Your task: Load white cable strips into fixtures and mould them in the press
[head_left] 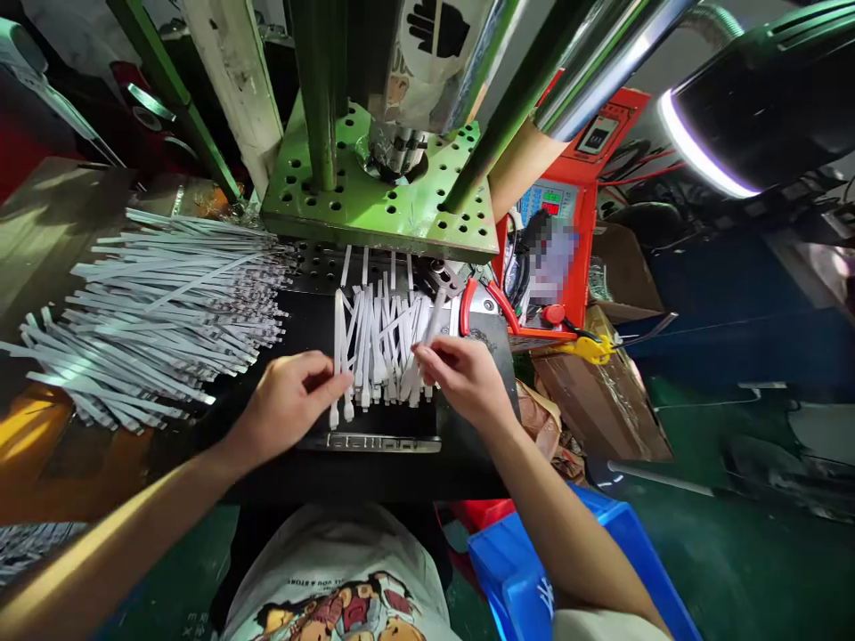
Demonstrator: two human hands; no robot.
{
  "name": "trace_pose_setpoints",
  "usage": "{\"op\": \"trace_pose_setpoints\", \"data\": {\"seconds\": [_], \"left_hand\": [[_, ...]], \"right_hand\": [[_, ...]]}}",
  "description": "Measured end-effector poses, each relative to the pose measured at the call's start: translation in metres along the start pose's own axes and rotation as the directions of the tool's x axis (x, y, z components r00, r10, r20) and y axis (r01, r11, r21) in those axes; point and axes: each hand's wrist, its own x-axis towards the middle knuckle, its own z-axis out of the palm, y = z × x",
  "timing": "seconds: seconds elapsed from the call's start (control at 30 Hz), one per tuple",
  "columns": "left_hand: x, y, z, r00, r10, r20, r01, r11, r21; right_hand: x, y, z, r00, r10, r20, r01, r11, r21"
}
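My left hand [294, 396] has its thumb and fingers pinched on flat white cables [338, 343] with small connector ends, at the left side of a small pile. My right hand [464, 374] pinches another flat white cable [435, 319], tilted up over the pile's right side. Between the hands lies the pile of flat white cables [376, 347] on the black work surface. Nearer to me, a slotted metal strip [384, 442] runs along the front. Behind the pile, several white cable ends show below the green press plate [380, 233].
A large heap of white cables [174, 303] lies to the left. Red-handled pliers [468, 307] rest right of the pile, beside a red control box [584, 258]. A ring lamp [701, 147] hangs at upper right. A blue crate [514, 552] stands below my right arm.
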Motion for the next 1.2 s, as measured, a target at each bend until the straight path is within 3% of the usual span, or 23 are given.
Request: {"op": "trace_pose_setpoints", "data": {"seconds": [0.07, 0.13, 0.23, 0.37, 0.5, 0.6, 0.67, 0.73, 0.8, 0.9, 1.0, 1.2], "left_hand": [[0.021, -0.001, -0.003, 0.985, -0.146, 0.09, 0.144, 0.989, 0.02], [0.034, -0.006, -0.003, 0.972, -0.206, 0.113, 0.199, 0.978, 0.069], [0.038, -0.011, 0.001, 0.977, -0.2, 0.07, 0.187, 0.97, 0.156], [0.034, -0.012, 0.006, 0.991, -0.13, 0.016, 0.125, 0.974, 0.189], [0.033, -0.011, 0.007, 0.992, -0.126, 0.014, 0.122, 0.981, 0.154], [0.033, -0.011, 0.005, 0.99, -0.131, 0.053, 0.125, 0.987, 0.103], [0.032, -0.013, 0.004, 0.989, -0.13, 0.066, 0.124, 0.989, 0.083], [0.03, -0.015, 0.003, 0.99, -0.123, 0.068, 0.117, 0.99, 0.074], [0.03, -0.019, 0.003, 0.991, -0.112, 0.067, 0.107, 0.991, 0.082], [0.03, -0.025, 0.005, 0.994, -0.092, 0.065, 0.085, 0.992, 0.098], [0.032, -0.028, 0.008, 0.995, -0.075, 0.067, 0.067, 0.991, 0.116], [0.036, -0.02, 0.008, 0.988, -0.088, 0.126, 0.053, 0.966, 0.253]], "right_hand": [[0.018, -0.001, 0.002, 1.0, 0.007, -0.004, -0.008, 0.985, -0.172], [0.021, -0.005, 0.009, 0.993, -0.087, -0.076, 0.053, 0.93, -0.365], [0.009, -0.014, 0.026, 0.985, -0.171, 0.005, 0.147, 0.831, -0.537], [-0.002, -0.027, 0.049, 0.988, -0.078, 0.134, 0.149, 0.707, -0.691], [0.003, -0.03, 0.054, 0.992, -0.026, 0.124, 0.106, 0.706, -0.701], [0.001, -0.026, 0.045, 0.999, -0.004, 0.049, 0.031, 0.83, -0.557], [-0.006, -0.02, 0.036, 0.999, 0.033, -0.023, -0.038, 0.954, -0.298], [-0.018, -0.012, 0.028, 0.991, 0.119, -0.055, -0.116, 0.991, 0.061], [-0.033, -0.003, 0.022, 0.975, 0.215, -0.063, -0.179, 0.916, 0.358], [-0.056, 0.008, 0.016, 0.938, 0.33, -0.102, -0.213, 0.784, 0.584], [-0.073, 0.014, 0.014, 0.907, 0.4, -0.131, -0.219, 0.713, 0.666], [-0.083, 0.019, 0.013, 0.888, 0.429, -0.164, -0.2, 0.681, 0.705]]}}
